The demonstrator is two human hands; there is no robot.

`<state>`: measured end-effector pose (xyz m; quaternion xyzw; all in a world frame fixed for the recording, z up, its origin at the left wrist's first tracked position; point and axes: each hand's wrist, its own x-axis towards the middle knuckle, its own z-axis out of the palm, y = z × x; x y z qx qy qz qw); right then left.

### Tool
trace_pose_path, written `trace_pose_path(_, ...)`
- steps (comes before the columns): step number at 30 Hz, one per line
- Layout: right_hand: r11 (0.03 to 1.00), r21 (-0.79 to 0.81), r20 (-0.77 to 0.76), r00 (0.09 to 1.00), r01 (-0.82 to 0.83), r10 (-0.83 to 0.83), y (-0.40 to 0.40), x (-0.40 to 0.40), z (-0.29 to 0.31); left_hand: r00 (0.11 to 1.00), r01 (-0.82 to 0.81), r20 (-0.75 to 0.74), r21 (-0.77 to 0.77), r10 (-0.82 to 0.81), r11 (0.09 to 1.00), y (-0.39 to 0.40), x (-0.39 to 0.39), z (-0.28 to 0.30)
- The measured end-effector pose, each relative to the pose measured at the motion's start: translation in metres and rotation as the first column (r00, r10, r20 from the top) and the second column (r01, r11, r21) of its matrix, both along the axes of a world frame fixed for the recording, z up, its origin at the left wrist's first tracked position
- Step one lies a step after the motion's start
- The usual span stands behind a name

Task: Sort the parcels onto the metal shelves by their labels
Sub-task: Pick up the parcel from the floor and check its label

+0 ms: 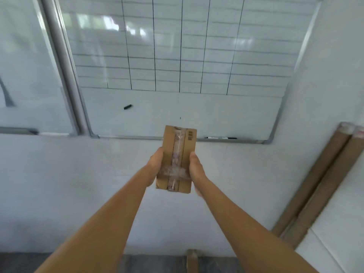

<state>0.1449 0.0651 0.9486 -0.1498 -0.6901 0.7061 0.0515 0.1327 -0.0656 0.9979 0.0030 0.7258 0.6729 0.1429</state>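
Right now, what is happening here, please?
A person holds a small cardboard parcel out in front with both arms stretched, the left hand on its left edge and the right hand on its right edge. The parcel is sealed with clear tape and shows a barcode near its top corner. Behind it hangs a whiteboard with a drawn grid. No metal shelves are in view, so the parcel is not yet sorted.

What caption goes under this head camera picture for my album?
Both hands, left and right, hold a taped cardboard parcel before a whiteboard.
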Motion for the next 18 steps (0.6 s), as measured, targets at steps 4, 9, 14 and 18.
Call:
trace_pose_path(4, 0.999, 0.034, -0.094, 0.996, 0.009, -0.006, 0.006, 0.002, 0.063, 0.992, -0.011, -0.123, 0.041, 0.016, 0.999, 0.002, 0.013, 0.063)
trace_pose_path(9, 0.995, 0.095, -0.186, 0.982, 0.039, -0.021, 0.010, 0.009, 0.122, 0.972, -0.053, -0.225, 0.075, 0.069, 0.996, 0.008, 0.031, 0.108)
trace_pose_path(14, 0.991, 0.104, -0.174, 0.983, 0.084, -0.065, 0.009, 0.038, 0.157, 0.955, -0.089, -0.277, 0.077, 0.107, 0.993, 0.010, 0.044, 0.126)
trace_pose_path(18, 0.984, 0.144, -0.216, 0.974, 0.104, -0.071, 0.012, 0.042, 0.165, 0.956, -0.101, -0.273, 0.038, 0.107, 0.994, 0.006, 0.048, 0.137)
